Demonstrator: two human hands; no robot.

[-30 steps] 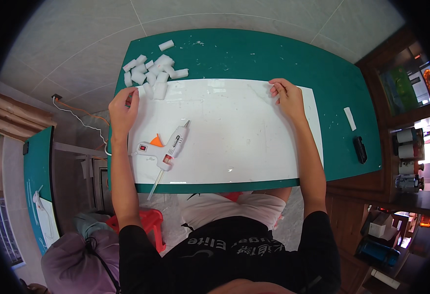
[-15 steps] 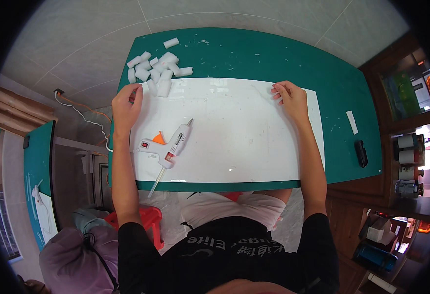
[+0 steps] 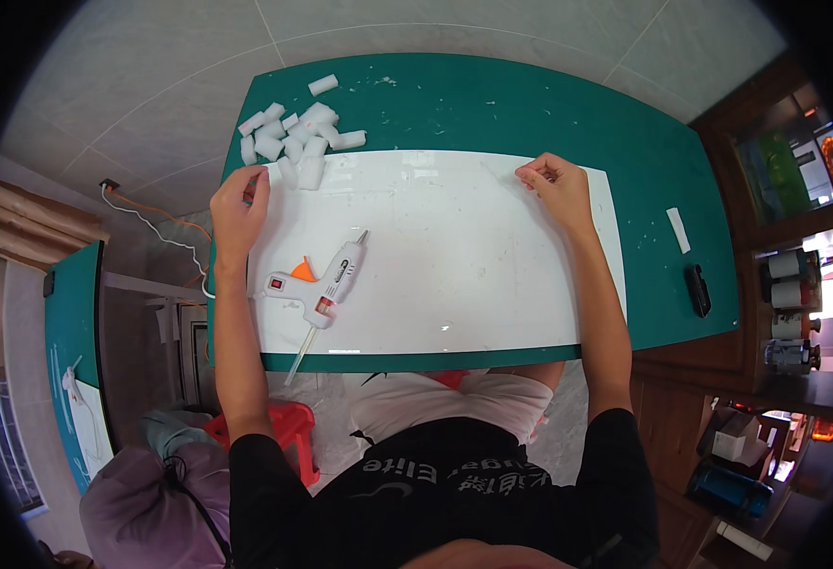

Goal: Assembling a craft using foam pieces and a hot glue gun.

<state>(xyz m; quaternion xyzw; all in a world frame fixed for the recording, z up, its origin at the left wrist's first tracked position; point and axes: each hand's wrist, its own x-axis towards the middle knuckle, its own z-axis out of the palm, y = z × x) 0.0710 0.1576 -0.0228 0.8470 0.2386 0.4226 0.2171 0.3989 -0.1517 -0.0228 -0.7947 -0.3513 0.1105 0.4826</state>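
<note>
A hot glue gun (image 3: 323, 290), white with an orange trigger and a clear glue stick out its back, lies on the left part of a white board (image 3: 454, 256). My left hand (image 3: 237, 211) is closed by the board's far left corner, its fingers curled beside several white foam pieces (image 3: 311, 174). Whatever it may hold is hidden. At the board's far right part, my right hand (image 3: 561, 192) has thumb and fingertips pressed together. Anything between them is too small to make out.
A green table (image 3: 454, 104) bears the board and foam pieces. To the right lie a white strip (image 3: 677, 230) and a black object (image 3: 697, 290). A wooden cabinet (image 3: 711, 360) stands at the right, a red stool (image 3: 293, 436) below left. White cable (image 3: 175, 242) hangs at the left.
My right hand's fingers have drawn together into a pinch. The left hand looks nearly unchanged. The whole view has shifted slightly, so the tabletop things appear a little further left.
</note>
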